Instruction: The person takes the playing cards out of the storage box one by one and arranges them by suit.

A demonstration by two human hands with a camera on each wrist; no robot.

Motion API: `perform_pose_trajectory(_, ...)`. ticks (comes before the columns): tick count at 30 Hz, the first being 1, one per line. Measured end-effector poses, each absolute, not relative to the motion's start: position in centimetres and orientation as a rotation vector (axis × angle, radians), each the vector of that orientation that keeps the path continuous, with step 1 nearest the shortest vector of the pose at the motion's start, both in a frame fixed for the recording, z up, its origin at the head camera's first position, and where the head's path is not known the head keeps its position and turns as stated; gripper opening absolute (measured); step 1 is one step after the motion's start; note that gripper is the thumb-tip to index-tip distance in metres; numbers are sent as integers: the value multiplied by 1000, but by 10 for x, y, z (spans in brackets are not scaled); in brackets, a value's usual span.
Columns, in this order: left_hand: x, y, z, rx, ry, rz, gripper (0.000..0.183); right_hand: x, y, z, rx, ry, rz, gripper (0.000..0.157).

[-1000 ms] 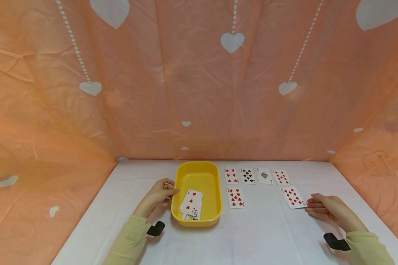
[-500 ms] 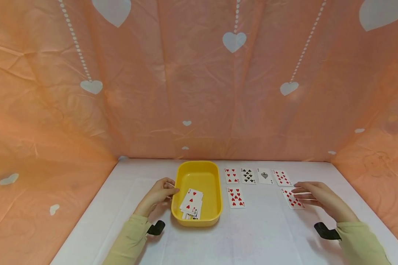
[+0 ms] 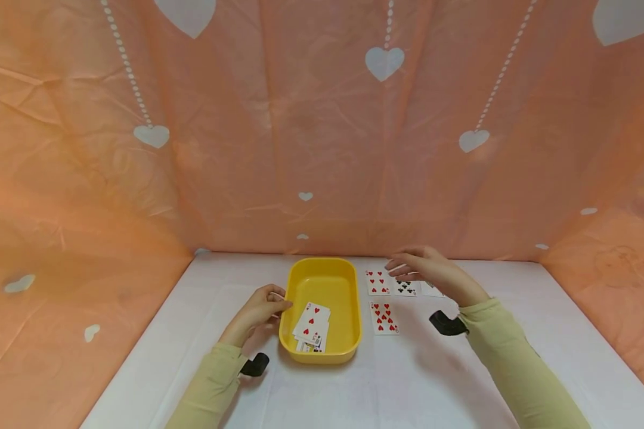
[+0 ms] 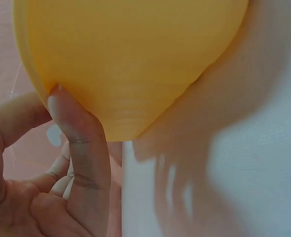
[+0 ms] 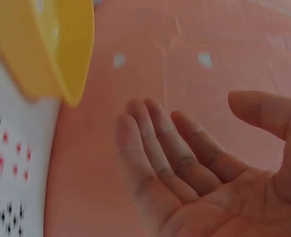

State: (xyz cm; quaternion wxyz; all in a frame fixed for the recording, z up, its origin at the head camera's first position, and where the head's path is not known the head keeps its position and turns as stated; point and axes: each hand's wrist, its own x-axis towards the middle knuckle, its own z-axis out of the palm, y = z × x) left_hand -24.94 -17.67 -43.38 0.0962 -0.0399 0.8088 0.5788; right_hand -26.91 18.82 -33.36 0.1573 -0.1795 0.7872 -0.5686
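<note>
One clubs card (image 3: 406,288), seemingly below right hand (image 3: 434,271)

Room type unclear; screened-off spot, orange heart-print sheet (image 3: 322,149) behind and both sides of white table (image 3: 311,399).

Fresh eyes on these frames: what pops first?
Probably the yellow tray near the middle of the white tabletop, with playing cards inside and the left hand pinching its left rim. Next, the raised, empty right hand, partly hiding the face-up cards right of the tray. Behind everything, the orange backdrop with white hearts.
</note>
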Motion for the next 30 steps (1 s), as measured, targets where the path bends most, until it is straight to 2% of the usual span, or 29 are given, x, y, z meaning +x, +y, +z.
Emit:
perform_pose_trajectory(8,-249,-178,-434,-89,2417,1719,29,-285,113,-341,-560,2184,-1510,38)
perform_pose_trajectory(15,-250,-177,-435,-92,2409,1729,29,-295,65,-370,-500,2193,-1355,37)
perform_pose_trajectory(21,-249,-177,-436,-86,2403,1735,27,-303,46,-390,-447,2211,-1306,36)
perform_pose_trajectory(30,-248,-178,-434,-71,2398,1742,28,-305,35,-397,-343,2234,-1290,37)
